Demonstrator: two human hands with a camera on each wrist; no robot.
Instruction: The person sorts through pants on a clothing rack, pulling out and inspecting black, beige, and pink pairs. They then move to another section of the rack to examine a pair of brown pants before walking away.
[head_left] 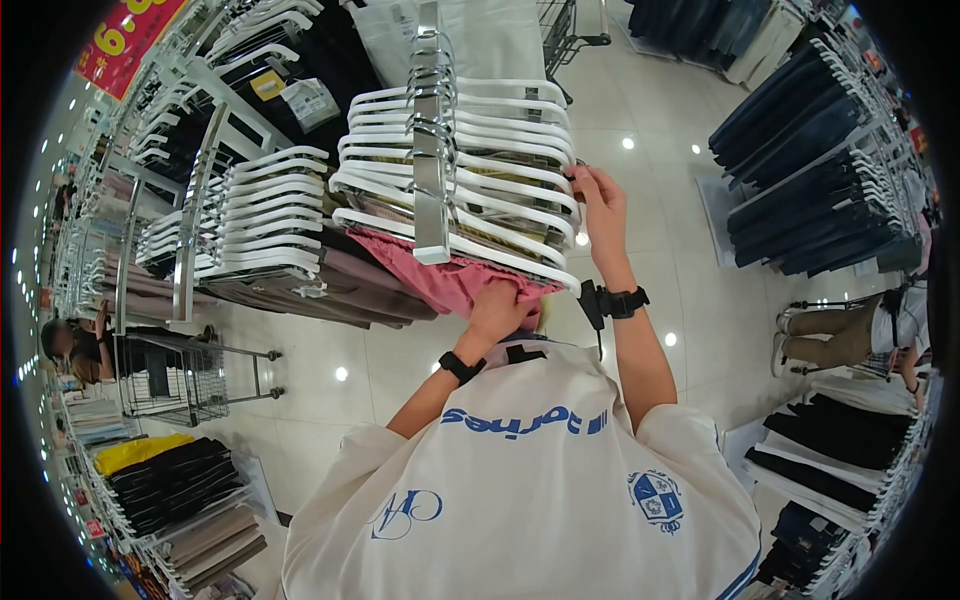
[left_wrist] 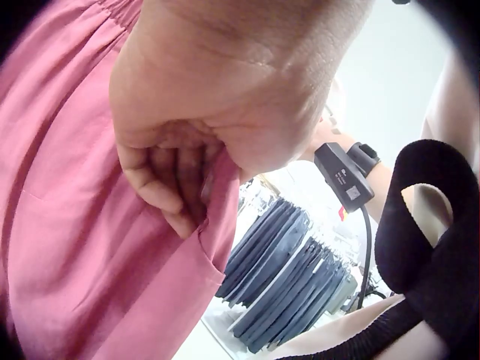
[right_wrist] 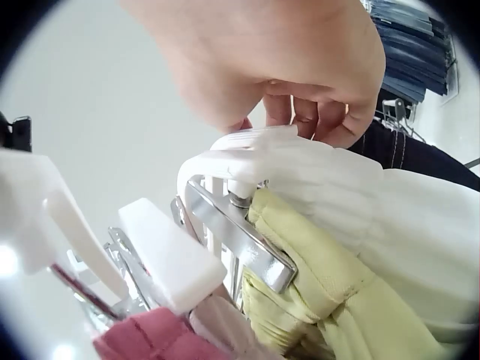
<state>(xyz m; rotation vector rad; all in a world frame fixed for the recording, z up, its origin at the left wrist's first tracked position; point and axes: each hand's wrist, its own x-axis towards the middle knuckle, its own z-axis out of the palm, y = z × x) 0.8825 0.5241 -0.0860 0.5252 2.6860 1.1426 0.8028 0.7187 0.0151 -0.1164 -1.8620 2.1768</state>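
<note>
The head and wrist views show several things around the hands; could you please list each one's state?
Left hand: curled on the pink garment's edge
Right hand: fingers bent at hanger ends, grip unclear
Pink garment: hanging
White hangers: hung on metal rail
Yellow-green garment: clipped
Dark jeans: hanging

I'm looking at a clothing shop: white hangers [head_left: 515,262] on a metal rail [head_left: 431,215], racked jeans [head_left: 810,220], red price sign [head_left: 122,42], shopping cart [head_left: 185,385], tiled floor [head_left: 660,240].

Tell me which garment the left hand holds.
The pink garment, at the near end of the rail; the left hand grips it. The yellow one hangs behind.
</note>
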